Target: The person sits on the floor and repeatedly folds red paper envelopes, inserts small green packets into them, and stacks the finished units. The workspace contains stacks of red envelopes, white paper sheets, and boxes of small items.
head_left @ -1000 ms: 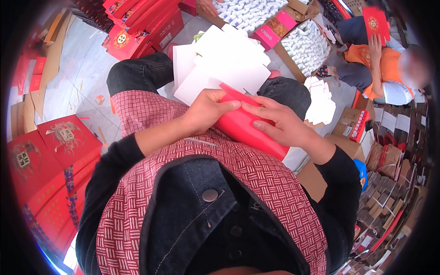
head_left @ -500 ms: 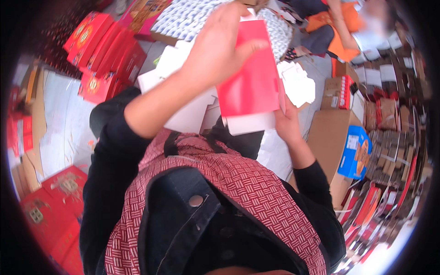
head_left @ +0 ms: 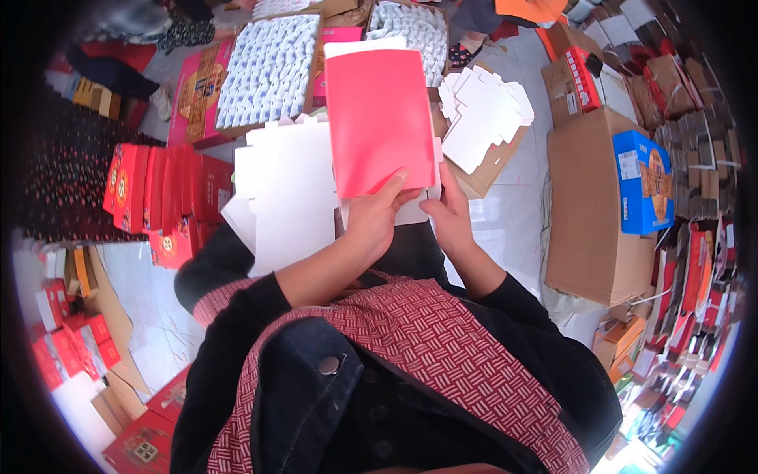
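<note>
In the head view, a red carton (head_left: 380, 122) with white flaps is held up over the person's lap, in front of the white cardboard blanks (head_left: 290, 189) spread there. The left hand (head_left: 369, 225) grips its near edge, thumb pressed on the red face and the other fingers mostly hidden. The right hand (head_left: 454, 215) is half curled at the near right corner — whether it pinches the board or only steadies it, I cannot tell. The carton looks light and fairly stiff, its glossy face probably a little slippery and its thin flaps easy to crease; the long side edges seem the best hold, with light pressure. Its long axis runs away from the person, the far end leaning slightly left, and a white flap sticks out beyond each short edge. To the right, more white blanks (head_left: 482, 118) lie on brown cardboard (head_left: 488, 178) — its near edge showing bare.
</note>
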A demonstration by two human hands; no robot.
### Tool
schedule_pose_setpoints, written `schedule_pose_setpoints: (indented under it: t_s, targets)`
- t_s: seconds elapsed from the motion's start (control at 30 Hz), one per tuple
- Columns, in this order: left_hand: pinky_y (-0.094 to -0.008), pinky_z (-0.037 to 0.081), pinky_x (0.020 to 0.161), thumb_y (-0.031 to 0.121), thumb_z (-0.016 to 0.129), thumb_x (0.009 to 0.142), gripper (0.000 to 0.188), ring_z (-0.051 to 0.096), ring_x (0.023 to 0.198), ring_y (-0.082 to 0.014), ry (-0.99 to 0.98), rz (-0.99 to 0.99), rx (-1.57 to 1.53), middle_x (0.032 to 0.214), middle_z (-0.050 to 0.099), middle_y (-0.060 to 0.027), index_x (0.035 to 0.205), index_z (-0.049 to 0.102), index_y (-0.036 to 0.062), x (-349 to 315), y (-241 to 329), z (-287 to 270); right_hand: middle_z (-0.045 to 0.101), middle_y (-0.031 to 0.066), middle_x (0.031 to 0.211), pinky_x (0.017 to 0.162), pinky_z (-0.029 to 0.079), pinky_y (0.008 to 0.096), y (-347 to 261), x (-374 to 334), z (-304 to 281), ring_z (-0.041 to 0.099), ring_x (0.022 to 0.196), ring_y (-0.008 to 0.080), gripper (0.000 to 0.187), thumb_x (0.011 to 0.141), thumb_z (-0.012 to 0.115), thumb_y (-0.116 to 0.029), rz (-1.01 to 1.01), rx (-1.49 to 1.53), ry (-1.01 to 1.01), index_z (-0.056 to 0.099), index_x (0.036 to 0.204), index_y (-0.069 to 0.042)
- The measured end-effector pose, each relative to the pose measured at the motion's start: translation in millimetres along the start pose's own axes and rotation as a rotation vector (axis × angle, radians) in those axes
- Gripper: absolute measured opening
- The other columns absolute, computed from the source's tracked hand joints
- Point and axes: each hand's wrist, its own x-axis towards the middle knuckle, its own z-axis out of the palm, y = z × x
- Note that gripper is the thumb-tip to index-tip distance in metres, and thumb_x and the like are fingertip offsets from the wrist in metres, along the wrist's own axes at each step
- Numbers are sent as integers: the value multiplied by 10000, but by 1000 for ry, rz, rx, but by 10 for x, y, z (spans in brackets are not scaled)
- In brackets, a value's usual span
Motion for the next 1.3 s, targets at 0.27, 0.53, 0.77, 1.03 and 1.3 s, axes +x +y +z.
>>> schedule_pose_setpoints:
  t_s: [0.27,0.53,0.77,1.03,1.3]
  targets:
    - [-431,478,918,83,523,905,327,565,1038,-263,-30,2,48,1171,528,-112,1211,427,17,46,-31,61,465,91,1303,990,350,288,-111,268,-51,444,1175,141,446,965,439,-236,185,397,121,392,1336,7]
    - [-469,448,949,108,479,928,346,548,1075,-300,-65,-15,57,1207,509,-136,1250,387,21,58,-35,37,555,128,1217,910,404,248,82,299,-3,516,1084,130,406,904,532,-103,60,184,185,457,1284,18]
    - [-463,479,909,113,494,926,325,578,1030,-282,-78,-30,-20,1178,528,-130,1228,407,32,63,-47,-63,572,146,1194,943,372,256,111,311,24,502,1105,138,369,936,473,-147,-9,114,204,477,1269,10]
    - [-424,453,934,152,492,931,354,566,1063,-294,-139,-53,79,1191,535,-133,1248,390,32,37,-58,-7,548,137,1221,961,347,253,128,314,96,468,1134,139,403,962,420,-208,87,240,211,437,1302,10]
    - [-431,438,950,163,487,936,357,561,1060,-315,-110,-77,61,1203,521,-140,1251,386,26,58,-74,23,310,143,1434,1086,179,306,55,166,-88,242,1349,225,456,967,375,-179,-37,116,52,314,1369,26]
